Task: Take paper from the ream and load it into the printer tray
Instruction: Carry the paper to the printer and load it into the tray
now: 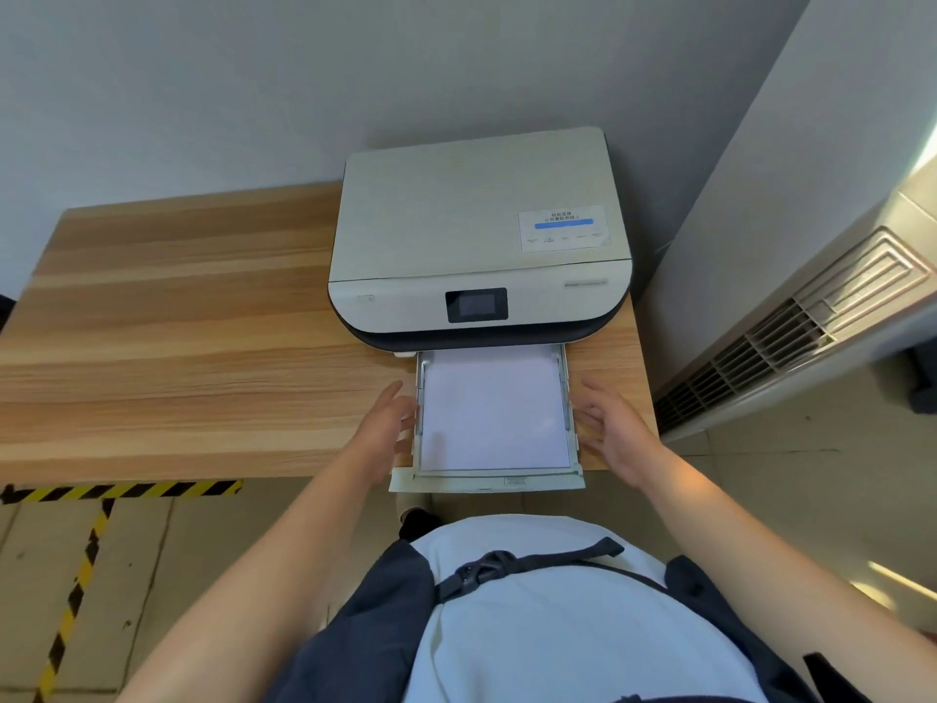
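A white printer [476,230] with a dark base and a small black screen stands at the right end of a wooden table [177,322]. Its paper tray [487,483] is pulled out toward me, past the table's front edge. A flat stack of white paper [494,408] lies inside the tray. My left hand [388,423] hovers by the tray's left wall, fingers spread and empty. My right hand [611,428] is beside the tray's right wall, also spread and empty. No ream is in view.
A grey wall runs behind the table. At the right stands a white air unit with a dark vent grille [791,342]. Yellow-black hazard tape [121,489] marks the floor under the table's front edge.
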